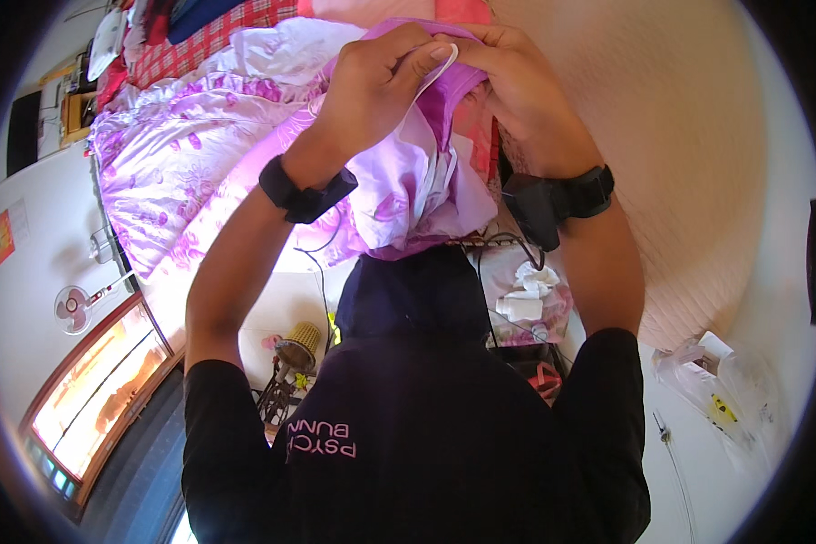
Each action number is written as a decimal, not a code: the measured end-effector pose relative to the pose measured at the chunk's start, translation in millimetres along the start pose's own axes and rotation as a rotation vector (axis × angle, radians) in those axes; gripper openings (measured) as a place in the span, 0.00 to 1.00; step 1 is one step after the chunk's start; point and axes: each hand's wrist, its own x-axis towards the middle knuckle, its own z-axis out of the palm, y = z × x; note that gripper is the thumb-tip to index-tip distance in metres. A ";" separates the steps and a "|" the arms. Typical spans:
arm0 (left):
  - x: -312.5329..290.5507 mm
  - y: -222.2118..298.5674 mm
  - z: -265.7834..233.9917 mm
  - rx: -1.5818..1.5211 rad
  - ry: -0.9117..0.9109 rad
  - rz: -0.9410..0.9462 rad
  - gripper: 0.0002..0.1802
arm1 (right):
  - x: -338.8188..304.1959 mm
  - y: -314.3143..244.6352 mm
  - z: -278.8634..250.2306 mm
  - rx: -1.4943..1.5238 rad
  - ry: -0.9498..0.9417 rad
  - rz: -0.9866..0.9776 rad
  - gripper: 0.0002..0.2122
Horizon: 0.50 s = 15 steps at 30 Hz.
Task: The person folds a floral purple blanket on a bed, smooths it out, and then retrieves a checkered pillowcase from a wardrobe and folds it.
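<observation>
Both hands are raised at the top middle, pinching a purple and white floral bed cover (442,107). My left hand (381,77) has its thumb and fingers closed on the edge of the cloth. A thin white cord (448,62) loops by its thumb tip and runs down over the purple fabric. Close beside it, my right hand (517,82) grips the purple edge, its fingertips partly hidden behind the cloth. From the hands the cover hangs in folds towards my lap. Black bands with boxy units sit on both wrists.
White and purple floral bedding (172,154) spreads out at the left, near a red plaid cloth (218,50). Right of my arms lies a beige quilted spread (689,172). Crumpled white tissue (537,279) rests below my right wrist. A clear plastic bag (743,399) and a fan (74,308) stand farther out.
</observation>
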 end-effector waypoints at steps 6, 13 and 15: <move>-23.7 -14.9 31.8 -0.081 0.100 0.002 0.08 | -16.5 31.6 -8.3 0.172 -0.020 0.086 0.12; -33.9 -20.5 37.9 -0.007 0.095 0.145 0.06 | -29.9 35.0 3.9 0.394 0.110 0.102 0.12; -39.1 -20.3 41.9 0.001 0.103 0.143 0.05 | -32.0 40.7 -1.2 0.403 0.103 0.095 0.12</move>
